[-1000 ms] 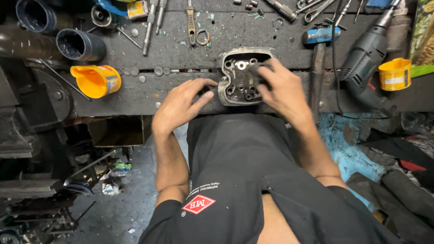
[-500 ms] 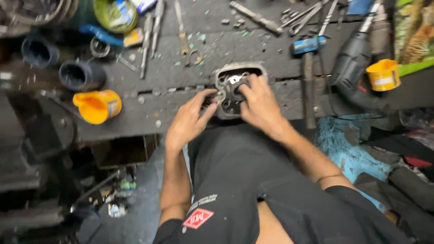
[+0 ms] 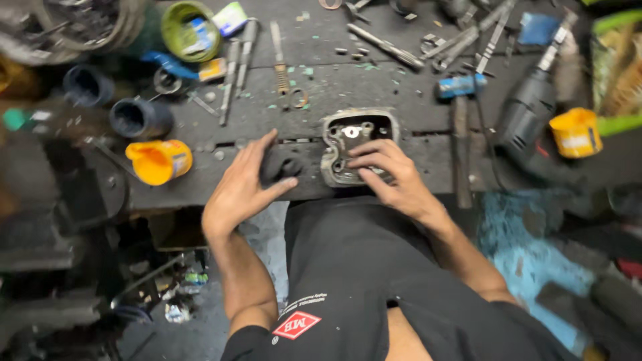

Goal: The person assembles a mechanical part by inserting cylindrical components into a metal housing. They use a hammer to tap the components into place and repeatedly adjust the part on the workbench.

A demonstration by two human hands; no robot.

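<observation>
A grimy metal cylinder head [image 3: 354,130] lies on the dark workbench [image 3: 401,80] near its front edge. My right hand [image 3: 394,177] rests on its near side, fingers spread and pressing on the casting. Just left of it, my left hand [image 3: 244,187] cups a dark, rounded lump [image 3: 281,166] between thumb and fingers, a short gap from the cylinder head. What the lump is cannot be made out.
A yellow cup [image 3: 157,160] sits left, another yellow cup [image 3: 575,132] right beside an electric drill [image 3: 528,120]. A blue-headed hammer [image 3: 458,134] lies right of the casting. Dark tubes [image 3: 137,117], pliers [image 3: 284,73], spanners [image 3: 461,43] and a green tin [image 3: 190,30] crowd the back.
My left hand has left the cylinder head and moved left onto the dark lump. My right hand stays on the casting. The view has shifted closer to the bench.
</observation>
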